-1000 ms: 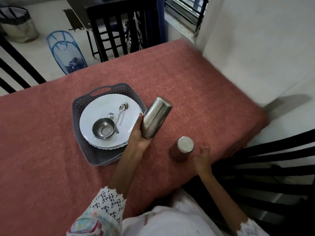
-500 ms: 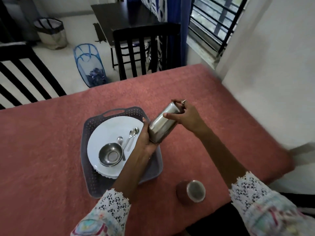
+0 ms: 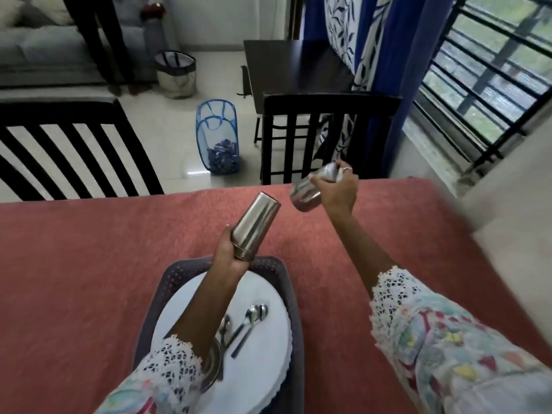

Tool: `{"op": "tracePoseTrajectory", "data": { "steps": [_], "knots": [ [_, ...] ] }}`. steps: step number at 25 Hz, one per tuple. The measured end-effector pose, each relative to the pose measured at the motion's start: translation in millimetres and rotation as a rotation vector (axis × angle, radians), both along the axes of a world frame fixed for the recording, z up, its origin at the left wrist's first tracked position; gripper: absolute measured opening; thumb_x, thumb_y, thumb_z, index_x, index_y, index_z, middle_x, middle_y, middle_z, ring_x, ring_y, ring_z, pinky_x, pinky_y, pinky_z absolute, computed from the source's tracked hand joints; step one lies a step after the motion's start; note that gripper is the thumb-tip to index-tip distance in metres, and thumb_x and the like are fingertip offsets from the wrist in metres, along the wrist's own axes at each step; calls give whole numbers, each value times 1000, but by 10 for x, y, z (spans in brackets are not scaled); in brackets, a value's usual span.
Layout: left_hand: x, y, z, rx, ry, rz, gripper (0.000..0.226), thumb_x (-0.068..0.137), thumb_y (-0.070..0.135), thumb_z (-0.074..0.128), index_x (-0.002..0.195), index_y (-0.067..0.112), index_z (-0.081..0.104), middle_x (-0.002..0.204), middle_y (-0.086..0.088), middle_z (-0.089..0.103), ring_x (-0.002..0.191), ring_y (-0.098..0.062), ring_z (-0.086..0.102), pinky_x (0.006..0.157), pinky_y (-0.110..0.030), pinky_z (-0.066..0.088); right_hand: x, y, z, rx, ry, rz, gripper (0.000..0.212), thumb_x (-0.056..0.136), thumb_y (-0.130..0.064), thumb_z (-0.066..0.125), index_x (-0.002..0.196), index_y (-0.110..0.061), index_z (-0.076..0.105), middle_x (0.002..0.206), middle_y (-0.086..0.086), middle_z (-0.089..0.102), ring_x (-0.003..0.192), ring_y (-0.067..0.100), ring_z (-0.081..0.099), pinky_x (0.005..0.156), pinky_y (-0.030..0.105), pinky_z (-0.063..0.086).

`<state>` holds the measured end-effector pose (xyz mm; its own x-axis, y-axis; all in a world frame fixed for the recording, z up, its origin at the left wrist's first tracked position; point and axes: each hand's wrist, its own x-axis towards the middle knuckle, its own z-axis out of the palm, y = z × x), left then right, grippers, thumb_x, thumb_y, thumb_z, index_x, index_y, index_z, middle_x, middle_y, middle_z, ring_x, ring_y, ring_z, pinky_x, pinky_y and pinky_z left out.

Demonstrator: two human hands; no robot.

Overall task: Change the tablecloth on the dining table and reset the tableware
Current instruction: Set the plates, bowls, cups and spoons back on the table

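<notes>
Tumblers are the matter in hand: the left hand [image 3: 228, 255] grips a tall, cylindrical stainless-steel tumbler [image 3: 256, 225] round its lower end, mouth toward the palm and closed base tilted up and away, held above the near part of the table. The right hand [image 3: 339, 189] reaches toward the far edge with its fingers curled round a second, blurred steel tumbler [image 3: 309, 189], which looks tipped on its side just above the rust-red textured tablecloth [image 3: 89, 264]. That cloth already covers the dining table, so the resetting of the tableware appears to be under way.

Below the left forearm a grey perforated plastic tray [image 3: 277, 270] rests on the cloth and carries a stack of white round plates [image 3: 268, 339]; on these lie steel spoons [image 3: 249, 318] and a small steel bowl [image 3: 213, 366], the bowl mostly hidden by the lace cuff.

To do this step well, the person would likely turn the far tumbler upright before lowering it, set its base flat on the cloth well inside the far edge beside the black slatted chair [image 3: 325, 138], and loosen the fingers only once it stands firm. The left arm should stay raised so that its sleeve does not drag the spoons.
</notes>
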<state>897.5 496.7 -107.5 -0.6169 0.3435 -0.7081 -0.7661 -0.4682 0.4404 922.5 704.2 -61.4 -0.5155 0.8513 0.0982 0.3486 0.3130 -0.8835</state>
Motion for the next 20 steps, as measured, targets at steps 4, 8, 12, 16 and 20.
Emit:
{"op": "tracePoseTrajectory", "data": {
  "steps": [4,8,12,16,20],
  "knots": [
    [-415,-20,-100,-153,51,13,37,95,43,45,83,9,54,46,-6,64,37,-16,60,43,-18,46,-565,-42,-559,218,-225,198,61,72,-28,77,125,-12,52,123,15,46,111,32,52,90,36,45],
    [-591,-63,-226,-186,80,17,36,94,41,47,81,9,56,47,-5,64,36,-15,60,44,-18,45,-863,-43,-829,316,-387,324,63,77,-31,74,130,-13,46,128,17,40,115,34,47,90,39,44],
    [-711,-248,-285,-167,101,42,32,90,42,54,86,11,60,55,-6,67,43,-17,62,50,-23,47,-903,-133,-708,489,-429,275,64,82,-44,64,133,-9,46,143,22,32,134,38,29,106,47,34],
    [-866,-527,-242,-102,99,53,40,87,48,55,93,8,61,60,-9,69,46,-18,65,47,-20,49,-872,-997,-301,-104,-51,905,70,83,-38,65,142,-14,35,133,7,45,123,20,46,97,31,47],
    [-1018,-993,-179,-136,98,95,61,88,63,38,103,8,59,62,-9,69,47,-18,65,46,-20,49,-1141,-1642,-191,-398,-7,959,66,75,-12,77,133,-12,46,113,3,55,97,18,59,65,18,56]
  ]
}}
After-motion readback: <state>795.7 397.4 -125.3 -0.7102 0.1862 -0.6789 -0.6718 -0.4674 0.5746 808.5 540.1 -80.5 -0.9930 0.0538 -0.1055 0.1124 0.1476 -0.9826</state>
